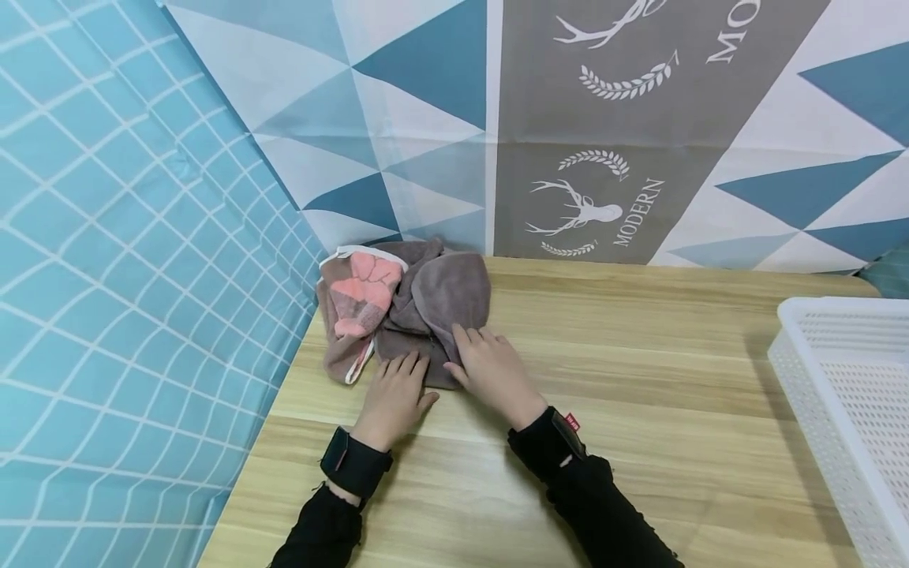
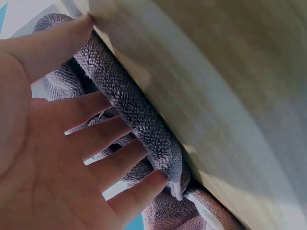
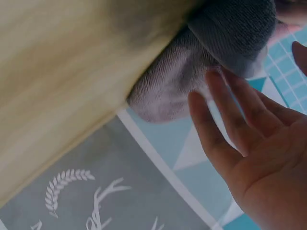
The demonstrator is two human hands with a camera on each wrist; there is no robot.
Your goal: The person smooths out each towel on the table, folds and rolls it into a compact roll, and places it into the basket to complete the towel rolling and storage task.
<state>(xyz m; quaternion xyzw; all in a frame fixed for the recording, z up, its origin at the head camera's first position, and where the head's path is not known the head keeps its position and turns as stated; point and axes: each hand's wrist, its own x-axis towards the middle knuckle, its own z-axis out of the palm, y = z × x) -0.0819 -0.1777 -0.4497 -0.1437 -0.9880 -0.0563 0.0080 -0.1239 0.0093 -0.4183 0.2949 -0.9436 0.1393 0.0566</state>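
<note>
A crumpled grey towel (image 1: 450,292) lies on the table against the back wall. Beside it on the left is a brownish towel with a pink pattern and white edging (image 1: 365,288). My left hand (image 1: 395,401) rests its fingertips on the grey towel's near edge, thumb spread to the side. In the left wrist view, nearly straight fingers (image 2: 115,165) reach a thick rolled fold of grey terry cloth. My right hand (image 1: 493,371) touches the grey towel's right side, its fingers (image 3: 225,105) extended and thumb apart in the right wrist view.
A white plastic basket (image 1: 817,379) stands at the table's right end. Blue checked cloth (image 1: 142,260) covers the left wall, and a patterned sheet with deer prints (image 1: 568,118) hangs behind. The wood-grain table (image 1: 675,379) stretches between towels and basket.
</note>
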